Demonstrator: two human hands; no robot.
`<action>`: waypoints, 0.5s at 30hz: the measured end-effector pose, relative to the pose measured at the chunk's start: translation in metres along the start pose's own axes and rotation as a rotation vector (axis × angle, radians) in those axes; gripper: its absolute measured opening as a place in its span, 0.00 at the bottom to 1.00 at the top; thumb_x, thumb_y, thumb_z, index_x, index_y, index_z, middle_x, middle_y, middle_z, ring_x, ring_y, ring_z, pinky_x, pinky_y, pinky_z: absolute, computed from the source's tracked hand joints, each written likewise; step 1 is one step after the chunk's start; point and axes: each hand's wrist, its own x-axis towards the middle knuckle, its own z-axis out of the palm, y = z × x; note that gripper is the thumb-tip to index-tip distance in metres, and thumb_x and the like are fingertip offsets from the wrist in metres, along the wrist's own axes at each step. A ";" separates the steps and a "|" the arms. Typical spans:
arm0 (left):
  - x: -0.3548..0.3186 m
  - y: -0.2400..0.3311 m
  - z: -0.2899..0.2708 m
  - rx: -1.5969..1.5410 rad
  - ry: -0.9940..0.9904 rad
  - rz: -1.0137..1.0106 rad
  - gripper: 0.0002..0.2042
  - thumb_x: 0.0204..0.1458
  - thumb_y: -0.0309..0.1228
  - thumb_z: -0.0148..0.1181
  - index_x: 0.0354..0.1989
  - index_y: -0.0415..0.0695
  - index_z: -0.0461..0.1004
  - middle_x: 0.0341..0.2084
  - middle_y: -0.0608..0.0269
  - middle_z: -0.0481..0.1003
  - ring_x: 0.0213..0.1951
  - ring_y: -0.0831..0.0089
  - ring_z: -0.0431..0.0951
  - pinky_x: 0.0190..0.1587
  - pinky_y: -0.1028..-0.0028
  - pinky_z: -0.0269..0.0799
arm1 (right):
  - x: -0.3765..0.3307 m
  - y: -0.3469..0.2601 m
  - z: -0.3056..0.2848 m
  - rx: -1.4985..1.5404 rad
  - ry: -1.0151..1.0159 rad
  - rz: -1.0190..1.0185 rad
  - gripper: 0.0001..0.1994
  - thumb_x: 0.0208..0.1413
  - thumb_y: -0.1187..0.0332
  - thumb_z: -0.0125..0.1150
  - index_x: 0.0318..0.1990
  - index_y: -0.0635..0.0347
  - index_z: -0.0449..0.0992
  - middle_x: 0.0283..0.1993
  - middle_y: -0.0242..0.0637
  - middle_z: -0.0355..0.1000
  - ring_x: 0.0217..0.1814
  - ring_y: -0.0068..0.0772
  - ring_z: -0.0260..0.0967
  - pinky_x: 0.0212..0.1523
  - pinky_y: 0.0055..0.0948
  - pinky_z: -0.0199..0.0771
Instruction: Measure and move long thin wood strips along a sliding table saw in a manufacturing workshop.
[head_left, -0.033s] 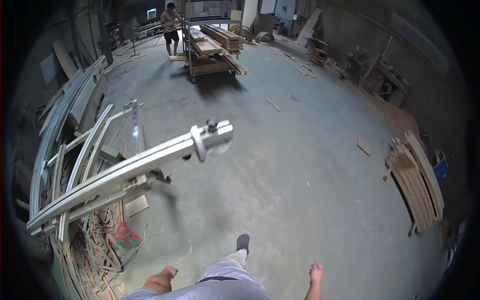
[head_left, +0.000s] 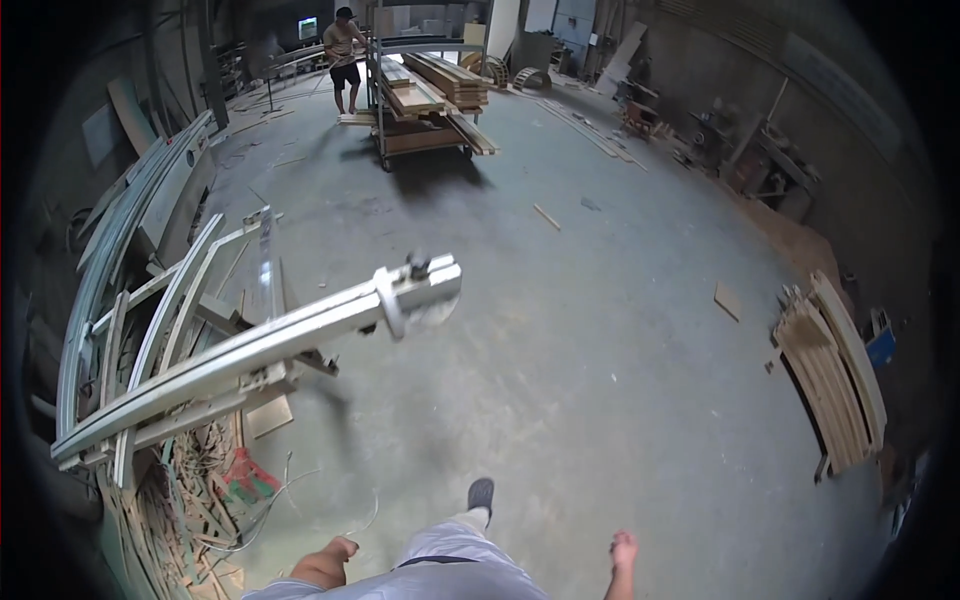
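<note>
My left hand (head_left: 343, 547) hangs low beside my left thigh, its fingers loosely curled with nothing seen in them. Out to the right, over bare floor, my right hand (head_left: 623, 548) is curled into a loose fist and holds nothing visible. Neither hand touches anything. Nearest to the left one is a thin pale cable or strip (head_left: 372, 512) on the floor. One dark shoe (head_left: 481, 492) shows ahead of my body on the grey concrete floor (head_left: 560, 420).
A long metal rail with a clamp (head_left: 270, 345) juts in from the left, above wood scraps (head_left: 205, 480). Curved wooden pieces (head_left: 825, 375) are stacked at right. Farther ahead, a person (head_left: 344, 60) stands beside a wheeled rack (head_left: 425, 140) loaded with boards (head_left: 445, 80).
The surroundings sit very slightly differently in the picture, and the clamp end of the rail is a little lower and farther left. Both hands remain free of objects.
</note>
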 end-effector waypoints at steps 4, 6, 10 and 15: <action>0.052 0.190 -0.025 0.643 0.155 0.866 0.16 0.56 0.39 0.44 0.46 0.49 0.77 0.44 0.48 0.75 0.46 0.56 0.75 0.51 0.58 0.70 | 0.062 -0.022 0.055 -0.409 -0.405 0.075 0.09 0.57 0.65 0.54 0.40 0.54 0.78 0.30 0.31 0.72 0.28 0.25 0.67 0.27 0.28 0.69; 0.023 0.331 -0.056 0.021 0.063 0.627 0.20 0.53 0.47 0.49 0.44 0.47 0.76 0.41 0.49 0.76 0.44 0.55 0.76 0.48 0.60 0.71 | 0.077 -0.044 0.079 -0.408 -0.507 0.172 0.09 0.57 0.64 0.55 0.41 0.54 0.78 0.30 0.31 0.72 0.29 0.25 0.67 0.29 0.29 0.70; -0.022 0.561 -0.131 -0.180 0.100 0.985 0.21 0.54 0.44 0.55 0.52 0.44 0.73 0.44 0.50 0.76 0.45 0.58 0.77 0.50 0.66 0.71 | 0.145 -0.055 0.097 -0.353 -0.595 0.042 0.11 0.56 0.60 0.56 0.38 0.55 0.79 0.30 0.33 0.73 0.32 0.28 0.69 0.32 0.30 0.71; 0.004 0.707 -0.192 -0.166 0.167 1.091 0.21 0.54 0.42 0.57 0.52 0.43 0.72 0.45 0.52 0.76 0.44 0.61 0.77 0.49 0.67 0.72 | 0.292 -0.136 0.150 -0.443 -0.691 0.029 0.12 0.54 0.62 0.56 0.40 0.57 0.79 0.30 0.34 0.74 0.31 0.29 0.69 0.32 0.30 0.71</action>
